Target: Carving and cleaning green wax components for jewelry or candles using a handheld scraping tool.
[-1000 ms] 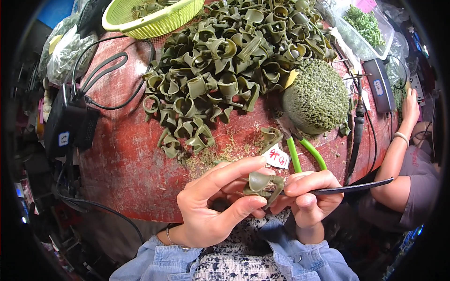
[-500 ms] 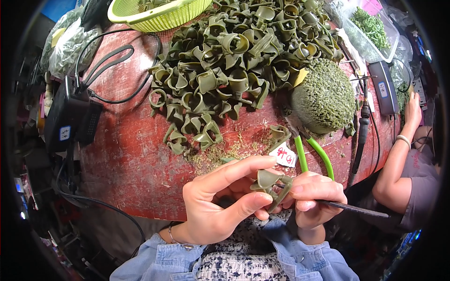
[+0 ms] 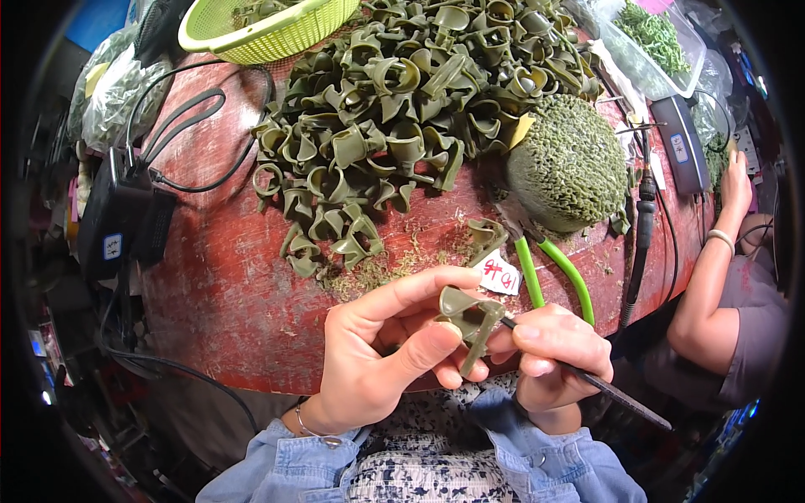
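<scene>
My left hand [image 3: 373, 356] holds a curved olive-green plastic piece [image 3: 461, 308] between thumb and fingers. My right hand [image 3: 558, 360] grips a thin dark rod-like tool [image 3: 633, 404], its narrow end at the piece's right side. Just beyond my fingers lie a torn white label [image 3: 499, 277], green-handled cutters [image 3: 566, 268] and a loose olive piece [image 3: 486, 235]. A large pile of similar pieces [image 3: 402, 147] covers the middle of the worn red table [image 3: 214, 298], with a textured green lump [image 3: 570, 163] at its right.
A yellow-green basket [image 3: 226, 46], black power box [image 3: 117, 222] with cables, bags [image 3: 126, 96], tray of green bits [image 3: 650, 42], black case [image 3: 677, 142] and corded black handpiece [image 3: 643, 222] surround the pile. At right is another person's arm [image 3: 704, 285].
The dark tool has swung from nearly level to a slope, its outer end moving down and nearer me. My hands and the held piece have shifted slightly.
</scene>
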`<state>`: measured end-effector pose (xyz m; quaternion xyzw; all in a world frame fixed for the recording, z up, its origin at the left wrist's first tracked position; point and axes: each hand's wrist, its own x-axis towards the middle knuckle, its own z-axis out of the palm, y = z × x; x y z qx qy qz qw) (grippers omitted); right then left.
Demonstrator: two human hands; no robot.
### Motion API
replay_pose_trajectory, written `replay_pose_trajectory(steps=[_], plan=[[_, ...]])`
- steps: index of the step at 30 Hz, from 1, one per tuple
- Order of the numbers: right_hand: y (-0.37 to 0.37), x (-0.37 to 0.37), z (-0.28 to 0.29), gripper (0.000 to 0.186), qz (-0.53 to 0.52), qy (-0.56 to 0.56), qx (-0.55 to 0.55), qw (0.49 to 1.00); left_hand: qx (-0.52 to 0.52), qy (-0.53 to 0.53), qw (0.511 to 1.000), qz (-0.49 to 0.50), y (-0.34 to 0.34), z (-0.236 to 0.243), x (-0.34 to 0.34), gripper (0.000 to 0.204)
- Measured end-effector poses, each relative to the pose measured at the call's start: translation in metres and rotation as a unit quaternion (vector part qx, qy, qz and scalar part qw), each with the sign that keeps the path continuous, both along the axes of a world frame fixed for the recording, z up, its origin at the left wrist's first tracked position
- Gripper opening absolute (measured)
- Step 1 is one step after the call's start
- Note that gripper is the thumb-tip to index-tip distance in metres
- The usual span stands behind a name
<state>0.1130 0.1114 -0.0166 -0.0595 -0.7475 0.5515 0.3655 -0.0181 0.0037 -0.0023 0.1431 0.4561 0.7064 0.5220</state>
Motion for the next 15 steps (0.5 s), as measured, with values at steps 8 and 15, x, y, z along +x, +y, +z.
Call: replay_pose_trajectory(steps=[8, 15], plan=[[0.004, -0.001, 0.003, 0.024, 0.054, 0.014, -0.034, 0.998, 0.027, -0.043, 0.998, 0.021, 0.002, 0.000, 0.003, 0.045], [0.001, -0.003, -0.004, 0.028, 0.057, -0.002, -0.063, 0.996, 0.044, -0.043, 0.998, 0.004, -0.002, -0.009, 0.000, 0.039]])
